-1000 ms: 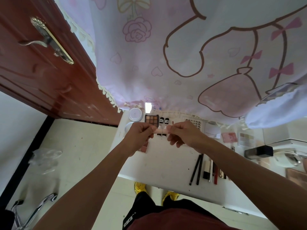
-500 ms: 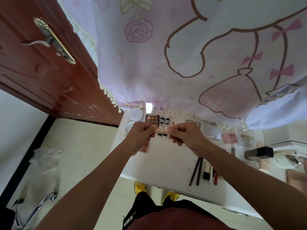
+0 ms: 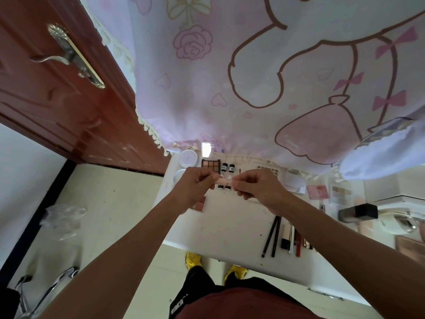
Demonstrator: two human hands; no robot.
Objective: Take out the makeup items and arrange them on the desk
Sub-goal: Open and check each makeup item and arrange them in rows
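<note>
Both hands hold a small pink tube (image 3: 224, 181) level above the white desk (image 3: 230, 222). My left hand (image 3: 195, 185) pinches its left end and my right hand (image 3: 257, 187) pinches its right end. Behind them lie an eyeshadow palette (image 3: 210, 163), two small black-capped bottles (image 3: 227, 168) and round white jars (image 3: 188, 157). A pink blush compact (image 3: 200, 203) shows under my left wrist. Black pencils (image 3: 272, 236) and several sticks (image 3: 293, 238) lie in a row near the front edge.
A pink cartoon-print curtain (image 3: 253, 77) hangs over the desk's back. A red wooden door (image 3: 57, 77) stands at left. Palettes (image 3: 340, 194), a pink card (image 3: 318, 191) and a black-capped bottle (image 3: 358, 212) lie at right. Clear plastic (image 3: 64, 215) lies on the floor.
Both hands keep the pink tube in the same place above the desk; only small finger shifts show, and the view has tilted slightly.
</note>
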